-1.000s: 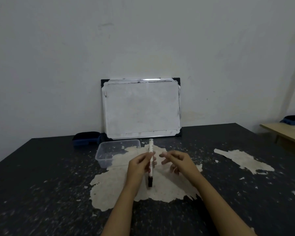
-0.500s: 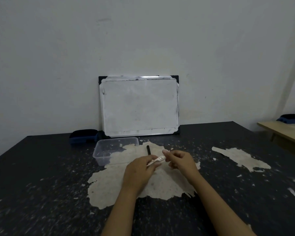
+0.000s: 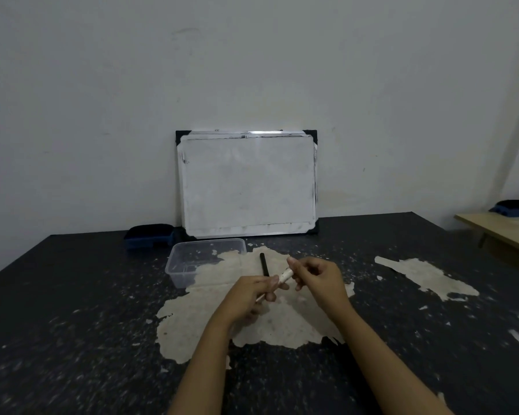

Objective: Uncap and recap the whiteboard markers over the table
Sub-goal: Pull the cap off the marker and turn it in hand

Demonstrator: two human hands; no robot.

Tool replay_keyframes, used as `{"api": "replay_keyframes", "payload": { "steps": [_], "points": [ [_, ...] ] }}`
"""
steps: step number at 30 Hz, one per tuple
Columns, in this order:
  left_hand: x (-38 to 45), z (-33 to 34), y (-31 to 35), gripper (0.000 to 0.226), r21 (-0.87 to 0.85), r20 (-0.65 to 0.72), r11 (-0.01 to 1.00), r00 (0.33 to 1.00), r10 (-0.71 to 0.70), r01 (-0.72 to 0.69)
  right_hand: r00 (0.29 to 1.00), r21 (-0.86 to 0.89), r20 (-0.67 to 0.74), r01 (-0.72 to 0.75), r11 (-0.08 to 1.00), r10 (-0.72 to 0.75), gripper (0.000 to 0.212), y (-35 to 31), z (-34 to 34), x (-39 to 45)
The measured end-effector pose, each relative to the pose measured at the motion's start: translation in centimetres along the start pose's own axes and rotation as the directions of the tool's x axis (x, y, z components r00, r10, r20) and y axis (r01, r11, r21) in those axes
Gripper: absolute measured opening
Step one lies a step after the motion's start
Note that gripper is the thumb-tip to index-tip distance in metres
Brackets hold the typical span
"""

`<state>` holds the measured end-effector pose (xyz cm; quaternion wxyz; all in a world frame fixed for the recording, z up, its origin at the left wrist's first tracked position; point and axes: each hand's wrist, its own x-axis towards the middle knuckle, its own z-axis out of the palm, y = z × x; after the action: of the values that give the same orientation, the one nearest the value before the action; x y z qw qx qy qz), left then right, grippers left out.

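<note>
While our left hand (image 3: 253,290) grips the white marker (image 3: 284,276) above the counter (image 3: 72,295) and our right hand (image 3: 318,278) pinches its far end, we seem mid-uncapping or recapping; next, pull or push straight, near the black piece (image 3: 263,264) lying beyond.

We see dim, flat, greyish light, source out of view | glare strip on top rim of whiteboard (image 3: 247,187) | soft faint shadows under hands on table (image 3: 72,295) | wide-angle bend at frame edges, corners darker | hands slightly soft, marker detail blurred | dark tabletop grainy, low contrast
</note>
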<state>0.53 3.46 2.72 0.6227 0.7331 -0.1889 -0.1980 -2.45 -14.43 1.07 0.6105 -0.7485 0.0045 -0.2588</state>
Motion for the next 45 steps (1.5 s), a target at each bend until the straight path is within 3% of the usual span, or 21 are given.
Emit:
{"api": "replay_keyframes", "payload": {
  "steps": [2,4,6,8,11,14,16,18,20,22,26,29,31,32,34,37,39,42,45],
  "points": [
    [-0.1,0.2,-0.1,0.031,0.026,-0.023,1.000,1.000,0.016,-0.015,1.000,-0.025,0.024,-0.003,1.000,0.004,0.029,0.0,-0.2,0.0],
    [-0.4,0.4,-0.1,0.030,0.208,-0.091,0.975,0.991,0.096,-0.075,0.996,-0.077,0.081,-0.026,0.997,0.032,0.028,0.2,-0.6,0.1],
    [-0.6,0.6,-0.4,0.030,0.516,-0.139,0.846,0.961,0.238,-0.135,0.988,-0.184,0.141,-0.036,0.982,0.063,0.032,0.5,-0.7,0.1],
    [-0.7,0.8,-0.5,0.032,0.698,-0.137,0.696,0.923,0.359,-0.167,0.980,-0.279,0.181,-0.024,0.960,0.077,0.042,0.7,-0.7,-0.1],
    [-0.4,1.1,-0.7,0.033,0.798,-0.093,0.567,0.888,0.450,-0.204,0.976,-0.292,0.208,-0.007,0.956,0.071,0.043,0.7,-0.2,-0.4],
    [-0.3,1.3,-0.5,0.037,0.819,-0.063,0.526,0.876,0.479,-0.229,0.981,-0.210,0.151,-0.085,0.974,0.119,0.051,0.2,0.3,-0.3],
    [-0.4,1.4,-0.4,0.042,0.781,-0.069,0.570,0.872,0.485,-0.255,0.984,-0.187,0.126,-0.102,0.977,0.127,0.055,-0.3,0.8,-0.2],
    [-0.3,1.5,-0.2,0.046,0.676,-0.104,0.697,0.906,0.411,-0.239,0.992,-0.173,0.088,-0.070,0.982,0.086,0.054,-0.6,1.2,-0.2],
    [0.0,1.3,0.1,0.047,0.427,-0.100,0.891,0.972,0.215,-0.153,0.998,-0.132,0.053,-0.032,0.991,0.039,0.053,-0.7,1.4,-0.3],
    [0.0,0.9,0.7,0.045,0.210,0.002,0.978,1.000,-0.003,0.003,0.999,-0.093,0.051,-0.013,0.996,0.018,0.053,-0.8,1.6,-0.6],
    [-0.4,-0.5,1.2,0.043,-0.085,0.325,0.971,0.927,-0.187,0.226,0.998,-0.059,0.070,0.007,0.998,-0.003,0.056,-1.6,1.7,-0.8],
    [-0.1,-1.5,0.7,0.040,-0.308,0.598,0.857,0.785,-0.162,0.412,0.990,-0.037,0.092,0.113,0.993,-0.109,0.054,-2.6,1.9,-0.9],
    [0.0,-1.8,0.4,0.037,-0.369,0.698,0.789,0.707,-0.114,0.491,0.981,-0.029,0.111,0.163,0.986,-0.159,0.051,-2.9,1.9,-1.1],
    [0.0,-1.7,0.3,0.036,-0.390,0.704,0.771,0.703,-0.102,0.504,0.980,-0.033,0.118,0.162,0.986,-0.157,0.049,-2.9,1.7,-1.0],
    [-0.1,-0.8,0.6,0.038,-0.387,0.630,0.809,0.768,-0.119,0.443,0.984,-0.082,0.133,0.128,0.988,-0.117,0.049,-2.6,0.9,-0.7],
    [0.0,1.1,0.6,0.041,-0.171,0.356,0.972,0.930,-0.090,0.159,0.992,-0.216,0.126,0.020,0.976,0.007,0.049,-1.8,-0.6,-0.1],
    [0.4,1.5,0.0,0.039,-0.069,0.242,0.996,0.970,-0.033,0.052,0.988,-0.265,0.137,-0.026,0.964,0.064,0.048,-1.5,-1.1,0.1],
    [0.6,1.0,-0.5,0.033,-0.114,0.252,0.989,0.965,-0.067,0.098,0.980,-0.258,0.192,0.004,0.966,0.048,0.048,-1.4,-1.2,-0.1],
    [0.6,0.4,-0.4,0.031,-0.336,0.366,0.906,0.922,-0.127,0.259,0.979,-0.218,0.206,0.045,0.975,0.001,0.046,-1.6,-0.7,-0.3]
  ]
}}
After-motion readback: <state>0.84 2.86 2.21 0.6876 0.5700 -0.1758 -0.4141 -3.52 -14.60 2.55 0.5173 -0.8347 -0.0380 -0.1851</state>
